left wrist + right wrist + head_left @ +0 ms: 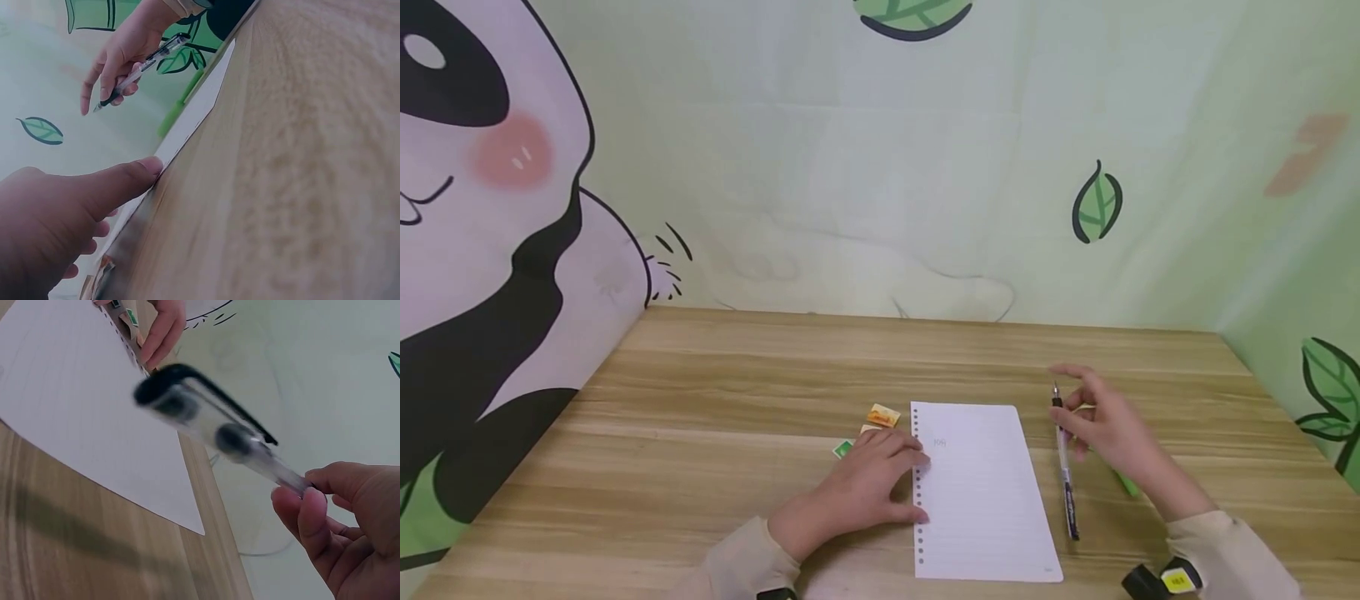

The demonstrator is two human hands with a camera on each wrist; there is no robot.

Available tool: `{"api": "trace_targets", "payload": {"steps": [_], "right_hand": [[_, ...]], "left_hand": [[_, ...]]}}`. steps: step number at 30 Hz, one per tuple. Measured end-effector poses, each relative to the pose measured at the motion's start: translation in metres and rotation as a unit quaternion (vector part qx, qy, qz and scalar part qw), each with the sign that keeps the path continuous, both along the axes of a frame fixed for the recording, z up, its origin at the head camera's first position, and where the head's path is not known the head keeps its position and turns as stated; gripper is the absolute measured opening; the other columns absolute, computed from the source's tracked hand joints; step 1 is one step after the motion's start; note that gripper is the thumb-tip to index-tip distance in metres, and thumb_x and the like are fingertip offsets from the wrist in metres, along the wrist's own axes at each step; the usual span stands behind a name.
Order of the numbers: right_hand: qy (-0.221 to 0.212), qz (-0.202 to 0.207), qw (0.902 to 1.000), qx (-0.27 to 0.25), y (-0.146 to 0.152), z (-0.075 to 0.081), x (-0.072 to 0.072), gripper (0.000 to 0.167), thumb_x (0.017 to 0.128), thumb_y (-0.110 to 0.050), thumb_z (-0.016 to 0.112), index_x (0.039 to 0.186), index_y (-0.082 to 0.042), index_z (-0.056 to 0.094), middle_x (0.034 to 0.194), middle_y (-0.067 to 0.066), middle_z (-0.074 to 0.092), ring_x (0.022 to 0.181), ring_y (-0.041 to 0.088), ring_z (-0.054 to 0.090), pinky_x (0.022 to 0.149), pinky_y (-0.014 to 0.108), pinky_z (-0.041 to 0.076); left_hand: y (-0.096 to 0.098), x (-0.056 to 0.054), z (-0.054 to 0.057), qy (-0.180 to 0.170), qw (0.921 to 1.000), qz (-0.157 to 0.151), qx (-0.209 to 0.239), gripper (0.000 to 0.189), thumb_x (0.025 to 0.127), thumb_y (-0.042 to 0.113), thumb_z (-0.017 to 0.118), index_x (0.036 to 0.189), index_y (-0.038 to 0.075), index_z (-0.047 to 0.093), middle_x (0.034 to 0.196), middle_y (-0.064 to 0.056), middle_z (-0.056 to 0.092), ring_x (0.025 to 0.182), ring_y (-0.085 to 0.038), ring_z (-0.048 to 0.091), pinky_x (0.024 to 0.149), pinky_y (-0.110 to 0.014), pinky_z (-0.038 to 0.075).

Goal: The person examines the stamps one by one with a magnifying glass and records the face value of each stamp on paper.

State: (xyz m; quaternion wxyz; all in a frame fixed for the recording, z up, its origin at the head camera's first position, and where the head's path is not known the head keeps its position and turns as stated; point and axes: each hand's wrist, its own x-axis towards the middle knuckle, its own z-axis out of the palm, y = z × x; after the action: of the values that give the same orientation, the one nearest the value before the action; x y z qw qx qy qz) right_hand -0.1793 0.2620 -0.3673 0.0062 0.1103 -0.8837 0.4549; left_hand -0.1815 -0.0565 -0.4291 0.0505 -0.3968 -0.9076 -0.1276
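Observation:
A white lined sheet of loose-leaf paper point(981, 508), punched down its left side, lies on the table with faint writing near its top left. My left hand point(868, 475) rests on its punched edge, thumb and fingers spread. A clear pen with a black grip and clip point(1064, 471) is pinched between thumb and fingers of my right hand point(1105, 421), above the table just right of the sheet. Its tip points away from me; the clip end fills the right wrist view point(231, 437). The index finger stands off the pen.
Small printed pieces, one orange-yellow point(883, 416) and one green point(843, 448), lie by the left fingers, partly covered. A green stick-like object point(181, 103) lies right of the sheet, mostly behind the right hand. A printed cloth wall point(850, 208) borders the wooden table point(700, 483).

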Motion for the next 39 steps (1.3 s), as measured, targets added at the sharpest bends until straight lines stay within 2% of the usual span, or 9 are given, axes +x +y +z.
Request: {"api": "trace_targets", "payload": {"steps": [3,6,13,18,23,26,39], "right_hand": [[-0.004,-0.004,1.0,0.002,-0.001,-0.001,0.001,0.056,0.091,-0.002,0.061,0.14,-0.002,0.033,0.082,0.016,0.055,0.047,0.013,0.049,0.043,0.031,0.049],[-0.008,-0.012,0.9997,0.017,-0.001,-0.005,0.002,0.052,0.091,-0.004,0.062,0.135,0.002,0.035,0.078,0.013,0.055,0.046,0.012,0.048,0.041,0.029,0.047],[-0.02,-0.024,0.9948,0.097,-0.002,-0.022,0.006,0.041,0.091,-0.011,0.063,0.124,0.005,0.045,0.071,0.005,0.057,0.041,0.013,0.049,0.039,0.025,0.044],[-0.021,-0.048,0.9897,0.133,-0.004,-0.03,0.008,0.037,0.09,-0.012,0.064,0.12,0.004,0.049,0.068,0.003,0.056,0.042,0.011,0.049,0.038,0.022,0.041],[-0.012,-0.062,0.9879,0.142,-0.005,-0.034,0.008,0.034,0.087,-0.01,0.067,0.114,0.007,0.055,0.065,0.002,0.055,0.049,0.009,0.048,0.041,0.02,0.04],[-0.013,-0.065,0.9875,0.143,-0.005,-0.037,0.008,0.033,0.085,-0.01,0.068,0.111,0.008,0.057,0.063,0.002,0.054,0.048,0.009,0.048,0.042,0.021,0.041],[-0.01,-0.067,0.9825,0.174,-0.007,-0.044,0.007,0.028,0.084,-0.011,0.069,0.104,0.007,0.059,0.059,0.0,0.051,0.047,0.01,0.048,0.042,0.02,0.038]], "left_hand": [[0.0,0.001,0.001,0.009,0.9999,-0.007,0.006,0.061,0.076,0.057,0.072,0.121,0.017,0.063,0.127,0.0,0.058,0.123,-0.019,0.05,0.11,-0.039,0.036],[0.0,0.001,0.003,0.013,0.9998,-0.01,0.01,0.058,0.077,0.056,0.071,0.12,0.017,0.063,0.126,0.001,0.058,0.121,-0.018,0.051,0.109,-0.039,0.036],[-0.001,0.002,0.005,0.011,0.9997,-0.005,0.019,0.052,0.08,0.052,0.071,0.118,0.017,0.064,0.12,0.002,0.061,0.118,-0.018,0.053,0.108,-0.038,0.037],[-0.005,-0.001,0.008,0.029,0.9984,-0.005,0.048,0.052,0.078,0.049,0.074,0.117,0.016,0.064,0.119,0.001,0.063,0.116,-0.019,0.054,0.108,-0.038,0.038],[-0.015,-0.005,0.012,0.055,0.9959,0.001,0.071,0.053,0.074,0.044,0.078,0.117,0.015,0.064,0.115,0.001,0.064,0.114,-0.018,0.055,0.106,-0.04,0.04],[-0.021,-0.007,0.013,0.07,0.9949,0.009,0.072,0.053,0.072,0.043,0.08,0.116,0.016,0.065,0.114,0.001,0.064,0.113,-0.019,0.056,0.104,-0.04,0.041],[-0.041,-0.013,0.012,0.054,0.995,0.043,0.073,0.041,0.074,0.038,0.079,0.107,0.015,0.069,0.111,-0.001,0.067,0.108,-0.021,0.058,0.099,-0.041,0.044]]}}
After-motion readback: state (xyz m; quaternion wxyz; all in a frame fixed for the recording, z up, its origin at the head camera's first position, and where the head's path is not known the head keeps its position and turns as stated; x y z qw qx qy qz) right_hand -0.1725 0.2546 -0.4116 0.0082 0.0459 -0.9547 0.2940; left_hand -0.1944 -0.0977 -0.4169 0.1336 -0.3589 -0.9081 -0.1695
